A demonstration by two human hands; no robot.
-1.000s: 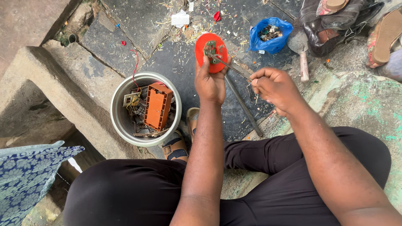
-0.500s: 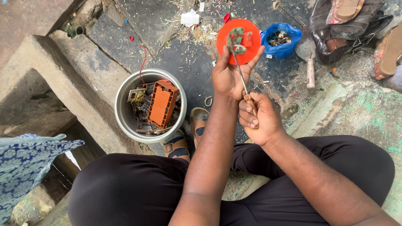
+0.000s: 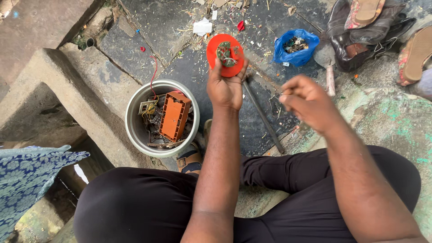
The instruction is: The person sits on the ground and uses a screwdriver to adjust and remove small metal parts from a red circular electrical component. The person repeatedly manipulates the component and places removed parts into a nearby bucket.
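Note:
My left hand (image 3: 225, 87) is raised over the dark ground and grips a round orange-red disc (image 3: 225, 55) by its lower edge. A small cluster of greenish metal parts sits on the disc's face. My right hand (image 3: 308, 103) hovers to the right of it, apart from the disc, with its fingers curled together and blurred; I cannot tell if anything is pinched in them. A long dark metal rod (image 3: 265, 121) lies on the ground between the two hands.
A round metal pot (image 3: 130, 121) at my left knee holds an orange plastic block (image 3: 173, 114), wires and scrap. A blue bag of bits (image 3: 297, 47), a dark bag with footwear (image 3: 360, 31) and a wooden tool handle (image 3: 330, 78) lie far right. A concrete ledge (image 3: 81, 103) and patterned cloth (image 3: 27, 175) are on the left.
Half a second ago my right hand held a thin tool against the disc. It has since pulled back to the right, away from the disc. My left hand still holds the disc up.

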